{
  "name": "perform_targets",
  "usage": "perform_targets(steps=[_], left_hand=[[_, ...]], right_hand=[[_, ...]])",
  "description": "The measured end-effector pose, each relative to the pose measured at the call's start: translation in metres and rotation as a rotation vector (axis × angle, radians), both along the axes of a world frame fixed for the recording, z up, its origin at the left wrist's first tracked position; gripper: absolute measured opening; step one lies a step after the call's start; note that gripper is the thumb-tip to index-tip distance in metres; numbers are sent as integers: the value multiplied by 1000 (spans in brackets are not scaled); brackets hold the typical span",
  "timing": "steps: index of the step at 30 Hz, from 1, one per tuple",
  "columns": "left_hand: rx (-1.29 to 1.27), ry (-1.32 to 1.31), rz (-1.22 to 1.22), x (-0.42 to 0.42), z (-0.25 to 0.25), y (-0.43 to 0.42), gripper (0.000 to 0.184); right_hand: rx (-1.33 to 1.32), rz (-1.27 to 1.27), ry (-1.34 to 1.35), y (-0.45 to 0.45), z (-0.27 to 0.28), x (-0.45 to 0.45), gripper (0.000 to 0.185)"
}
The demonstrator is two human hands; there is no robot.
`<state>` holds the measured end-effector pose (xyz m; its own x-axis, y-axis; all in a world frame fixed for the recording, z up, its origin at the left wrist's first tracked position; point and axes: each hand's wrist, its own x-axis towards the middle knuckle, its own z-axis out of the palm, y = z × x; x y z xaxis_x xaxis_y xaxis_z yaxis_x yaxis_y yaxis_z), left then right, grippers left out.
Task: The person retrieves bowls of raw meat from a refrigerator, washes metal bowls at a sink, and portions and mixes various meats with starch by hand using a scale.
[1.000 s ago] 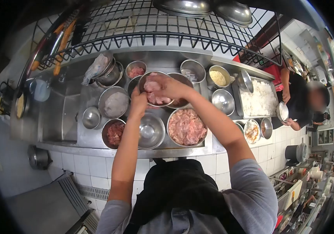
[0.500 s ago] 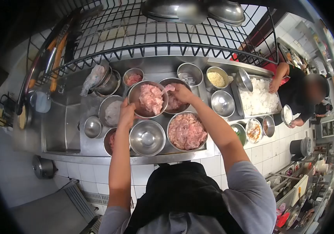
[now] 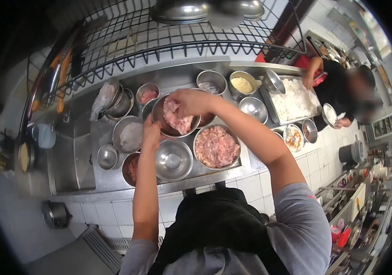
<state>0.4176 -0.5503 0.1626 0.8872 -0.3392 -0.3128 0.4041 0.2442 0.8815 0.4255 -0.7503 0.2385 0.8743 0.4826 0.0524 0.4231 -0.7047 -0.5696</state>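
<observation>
My left hand [image 3: 150,134] grips the left rim of a steel bowl [image 3: 158,112] that holds raw pink meat [image 3: 175,118]. Inside that bowl, my right hand [image 3: 189,102] is on the meat, its fingers bent and partly hidden. Behind my right wrist, another bowl with meat [image 3: 206,120] is mostly covered. Just below the held bowl sits a bare steel bowl [image 3: 173,160]. To its right stands a large bowl full of pale pink meat [image 3: 217,146]. A bowl of darker red meat [image 3: 132,170] is partly hidden by my left forearm.
A sink [image 3: 71,160] lies at the left. Overhead hangs a black wire rack [image 3: 168,46]. Several more bowls stand around, one with yellow bits [image 3: 242,85]. At the right, a person in black [image 3: 342,87] holds a bowl beside a tray of white food [image 3: 293,101].
My right hand has moved left from the bowl behind into the held bowl. The co-worker's hand stays over the white tray. The whole view has shifted and tilted slightly.
</observation>
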Motion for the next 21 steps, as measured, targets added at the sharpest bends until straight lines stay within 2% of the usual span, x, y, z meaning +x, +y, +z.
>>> perform_targets(steps=[2, 4, 5, 6, 9, 10, 13, 16, 18, 19, 21], left_hand=[[35, -165, 18, -2, -8, -8, 48], [56, -227, -40, -13, -7, -20, 47], [81, -294, -66, -21, -1, -30, 45], [54, -237, -93, -32, 8, -43, 44], [-4, -165, -254, -68, 26, -85, 51], [59, -281, -310, -71, 13, -95, 54], [93, -362, -494, -112, 26, -152, 55], [56, -230, -691, -175, 49, -227, 57], [146, -151, -869, -223, 57, -281, 56], [102, -151, -953, -239, 42, -312, 52], [52, -114, -1080, -291, 40, -370, 50]], right_hand=[[-64, 45, -219, -3, -15, -27, 68], [-18, -74, -242, 2, -22, -53, 78], [11, -142, -252, 2, -36, -63, 77], [28, -232, -270, -7, -48, -75, 75], [-36, -438, -229, -47, -27, -129, 71], [-43, -478, -187, -60, -26, -147, 69], [-107, -610, -143, -113, -17, -210, 66], [-197, -764, -186, -171, -16, -292, 62], [-274, -885, -146, -210, -12, -356, 52], [-275, -971, -239, -228, -16, -389, 37], [-309, -1127, -269, -265, -15, -449, 31]])
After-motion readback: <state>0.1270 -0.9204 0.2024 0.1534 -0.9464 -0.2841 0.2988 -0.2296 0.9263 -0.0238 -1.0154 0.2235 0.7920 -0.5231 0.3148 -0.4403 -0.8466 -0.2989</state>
